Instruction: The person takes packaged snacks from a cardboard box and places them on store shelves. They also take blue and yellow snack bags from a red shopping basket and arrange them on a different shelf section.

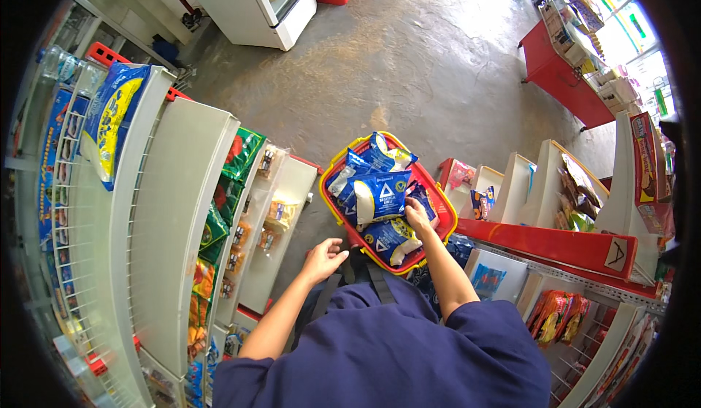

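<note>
A red shopping basket (pixel 448 211) with a yellow rim is in front of me, filled with several blue flour packets (pixel 391 243). My right hand (pixel 418 217) reaches over its near right side. Its fingers grip the right edge of the topmost flour packet (pixel 383 195), which lies face up and shows white contents through a clear window. Off the basket's near left side, my left hand (pixel 326 259) hangs with fingers apart, holding nothing. A darker purple packet (pixel 424 200) shows partly behind my right fingers.
Tiered grey shelving (pixel 181 200) runs along my left, with a lone blue and yellow packet (pixel 116 123) on its upper shelf and green packets (pixel 241 153) lower. Red-edged snack shelves (pixel 547 243) stand close on the right. A white fridge (pixel 257 8) and a red counter (pixel 564 79) are farther off.
</note>
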Motion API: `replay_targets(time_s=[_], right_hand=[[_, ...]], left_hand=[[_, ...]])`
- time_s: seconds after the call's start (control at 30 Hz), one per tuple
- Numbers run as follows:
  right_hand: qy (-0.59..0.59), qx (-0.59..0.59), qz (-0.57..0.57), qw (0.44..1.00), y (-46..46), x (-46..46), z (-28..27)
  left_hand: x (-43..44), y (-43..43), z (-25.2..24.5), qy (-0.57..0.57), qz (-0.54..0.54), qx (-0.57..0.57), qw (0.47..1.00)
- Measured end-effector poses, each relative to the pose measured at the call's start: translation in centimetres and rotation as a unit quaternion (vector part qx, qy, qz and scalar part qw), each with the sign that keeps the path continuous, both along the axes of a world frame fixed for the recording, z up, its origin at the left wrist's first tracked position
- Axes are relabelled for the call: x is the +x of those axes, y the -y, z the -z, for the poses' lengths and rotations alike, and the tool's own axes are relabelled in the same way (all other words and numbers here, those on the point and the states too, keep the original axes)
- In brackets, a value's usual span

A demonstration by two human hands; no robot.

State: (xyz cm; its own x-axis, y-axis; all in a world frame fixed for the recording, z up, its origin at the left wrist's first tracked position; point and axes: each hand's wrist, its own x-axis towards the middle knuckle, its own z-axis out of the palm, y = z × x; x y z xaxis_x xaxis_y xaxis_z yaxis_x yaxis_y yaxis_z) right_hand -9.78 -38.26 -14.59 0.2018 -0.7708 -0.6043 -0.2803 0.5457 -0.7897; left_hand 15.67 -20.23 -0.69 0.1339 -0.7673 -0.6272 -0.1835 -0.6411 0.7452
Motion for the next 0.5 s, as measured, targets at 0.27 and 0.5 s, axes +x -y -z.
replay_targets(time_s=[0.27,0.5], right_hand=[[0.021,0.004,-0.058,0.998,1.0,0.5,0.4],[0.001,0.075,-0.049,0.996,1.1,0.1,-0.1]], left_hand=[[-1.7,9.7,9.6,0.078,0.017,-0.096,0.992],[-3.4,12.2,12.8,0.041,-0.078,-0.082,0.993]])
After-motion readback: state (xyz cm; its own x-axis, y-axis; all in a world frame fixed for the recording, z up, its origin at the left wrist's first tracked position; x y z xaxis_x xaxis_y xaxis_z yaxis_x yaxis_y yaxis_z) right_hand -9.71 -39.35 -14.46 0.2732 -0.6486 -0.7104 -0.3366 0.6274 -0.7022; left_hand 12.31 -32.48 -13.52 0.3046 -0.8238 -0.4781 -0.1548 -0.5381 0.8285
